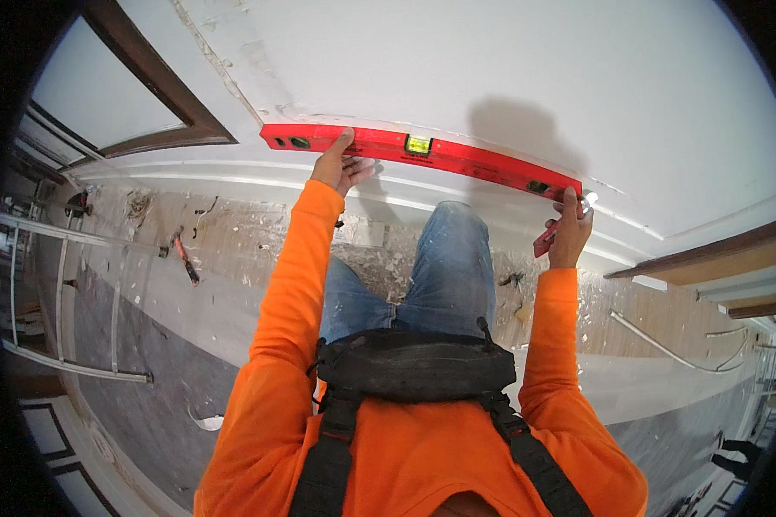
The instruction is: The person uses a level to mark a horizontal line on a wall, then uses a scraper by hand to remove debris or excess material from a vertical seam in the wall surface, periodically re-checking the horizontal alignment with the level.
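A long red spirit level (474, 164) lies against the white wall (388, 60), its right end slightly lower in the picture. A yellow-green vial shows at its middle. My left hand (343, 165) grips the lower edge left of that vial, thumb on the front face and fingers below. At the right end, my right hand (571, 231) pinches the level with thumb and fingertips. A small red object (542, 241) also sticks out of the right hand; its kind is mostly hidden by the fingers.
White baseboard moulding (388, 194) runs along the wall's foot. Paint flakes litter the floor around my knees (453, 250). A red-and-black hand tool (184, 260) lies at left, near a metal frame (78, 369). Metal strips (664, 346) lie at right. Another person's legs (737, 457) show at lower right.
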A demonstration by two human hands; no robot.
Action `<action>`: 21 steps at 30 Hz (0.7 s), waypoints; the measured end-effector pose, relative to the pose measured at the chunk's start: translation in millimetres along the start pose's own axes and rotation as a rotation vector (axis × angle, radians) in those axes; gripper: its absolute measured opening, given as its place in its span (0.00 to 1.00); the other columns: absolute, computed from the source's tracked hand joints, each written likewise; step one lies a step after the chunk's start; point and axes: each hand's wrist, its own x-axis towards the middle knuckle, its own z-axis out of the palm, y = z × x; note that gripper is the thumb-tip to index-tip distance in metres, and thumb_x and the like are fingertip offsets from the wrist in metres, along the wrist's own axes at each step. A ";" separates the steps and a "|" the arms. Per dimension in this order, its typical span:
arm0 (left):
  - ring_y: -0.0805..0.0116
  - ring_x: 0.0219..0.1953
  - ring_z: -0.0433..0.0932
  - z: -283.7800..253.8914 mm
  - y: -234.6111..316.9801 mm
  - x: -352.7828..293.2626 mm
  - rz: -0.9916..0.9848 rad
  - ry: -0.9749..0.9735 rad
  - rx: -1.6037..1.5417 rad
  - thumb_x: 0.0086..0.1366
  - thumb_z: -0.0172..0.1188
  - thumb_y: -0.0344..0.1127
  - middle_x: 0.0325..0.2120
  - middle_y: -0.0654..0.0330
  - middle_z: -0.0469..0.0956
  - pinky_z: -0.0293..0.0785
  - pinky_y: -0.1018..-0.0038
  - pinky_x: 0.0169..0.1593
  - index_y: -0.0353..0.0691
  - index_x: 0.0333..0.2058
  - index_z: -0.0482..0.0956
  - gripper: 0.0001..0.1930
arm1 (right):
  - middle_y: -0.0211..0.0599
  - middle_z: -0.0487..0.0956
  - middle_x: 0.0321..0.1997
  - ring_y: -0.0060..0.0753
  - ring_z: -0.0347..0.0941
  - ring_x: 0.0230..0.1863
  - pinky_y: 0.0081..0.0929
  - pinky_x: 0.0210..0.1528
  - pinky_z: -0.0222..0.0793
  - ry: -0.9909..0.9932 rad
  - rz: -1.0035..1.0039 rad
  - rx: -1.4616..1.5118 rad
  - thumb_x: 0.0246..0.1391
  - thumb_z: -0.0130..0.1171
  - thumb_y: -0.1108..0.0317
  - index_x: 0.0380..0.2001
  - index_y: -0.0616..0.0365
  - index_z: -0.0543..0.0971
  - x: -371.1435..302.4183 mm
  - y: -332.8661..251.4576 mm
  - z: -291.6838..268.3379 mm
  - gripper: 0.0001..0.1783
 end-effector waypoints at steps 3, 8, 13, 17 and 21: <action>0.56 0.39 0.78 1.3 0.3 -1.3 0.012 -0.002 -0.023 0.59 0.65 0.52 0.36 0.52 0.74 0.82 0.61 0.44 0.37 0.42 0.73 0.24 | 0.35 0.75 0.37 0.27 0.71 0.32 0.22 0.22 0.68 0.028 0.106 0.087 0.58 0.58 0.53 0.44 0.60 0.71 -13.9 16.4 -10.5 0.21; 0.57 0.38 0.78 3.5 0.1 -3.7 0.026 -0.002 -0.019 0.60 0.64 0.52 0.37 0.52 0.75 0.81 0.61 0.45 0.38 0.41 0.74 0.23 | 0.35 0.75 0.35 0.28 0.73 0.30 0.24 0.23 0.69 -0.122 0.433 0.041 0.59 0.54 0.55 0.41 0.60 0.73 -67.6 54.8 -34.4 0.18; 0.58 0.39 0.78 3.9 1.5 -5.0 0.016 -0.028 -0.026 0.61 0.64 0.51 0.37 0.52 0.76 0.79 0.62 0.47 0.38 0.42 0.74 0.23 | 0.35 0.76 0.31 0.27 0.72 0.24 0.23 0.23 0.69 -0.216 0.753 0.258 0.60 0.55 0.54 0.38 0.59 0.74 -124.0 59.0 -34.1 0.18; 0.58 0.39 0.78 3.0 3.6 -5.0 -0.003 -0.040 -0.023 0.61 0.63 0.51 0.38 0.52 0.76 0.79 0.62 0.47 0.37 0.44 0.73 0.23 | 0.35 0.76 0.30 0.25 0.72 0.21 0.23 0.22 0.70 -0.350 0.803 0.230 0.61 0.54 0.53 0.37 0.59 0.74 -158.6 44.1 -11.0 0.18; 0.58 0.40 0.78 1.8 3.7 -4.7 -0.009 -0.055 -0.024 0.61 0.63 0.52 0.38 0.51 0.75 0.79 0.63 0.47 0.36 0.44 0.73 0.24 | 0.35 0.76 0.29 0.25 0.72 0.21 0.22 0.21 0.71 -0.349 0.720 0.129 0.62 0.53 0.52 0.37 0.60 0.74 -167.4 33.6 1.3 0.19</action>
